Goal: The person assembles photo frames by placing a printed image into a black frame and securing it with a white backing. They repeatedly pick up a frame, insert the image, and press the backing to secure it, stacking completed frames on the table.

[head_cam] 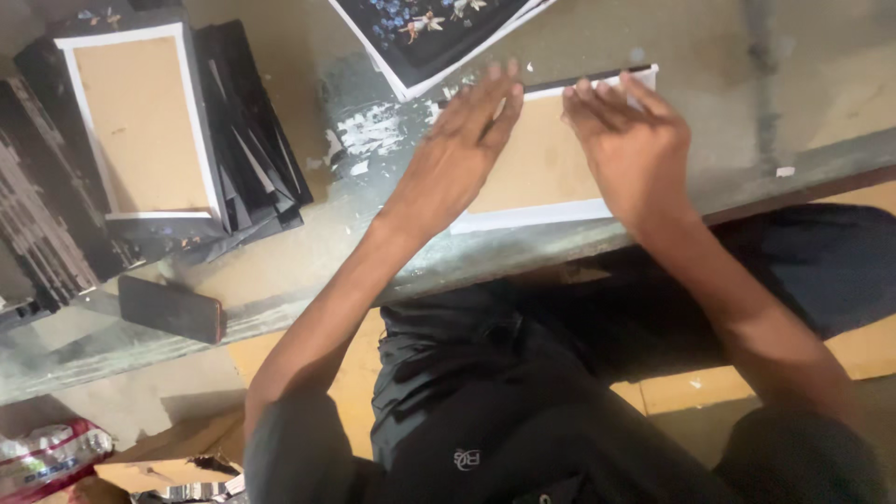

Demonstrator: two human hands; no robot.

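board [537, 168] under left hand [462, 149], right hand [630, 145]

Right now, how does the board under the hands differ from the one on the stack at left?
The board under the hands lies on the table, pressed flat by the left hand and right hand. The stack board rests untouched on a pile of black pieces. Both show a brown back with a white border.

A worn, grey-green glass-topped table [709, 56] carries a brown board edged with white paper [546, 173], a heap of finished black-backed boards [159, 140] (stacked unevenly), dark floral printed sheets [434, 28], a black phone [171, 309] and white paper scraps [369, 135].
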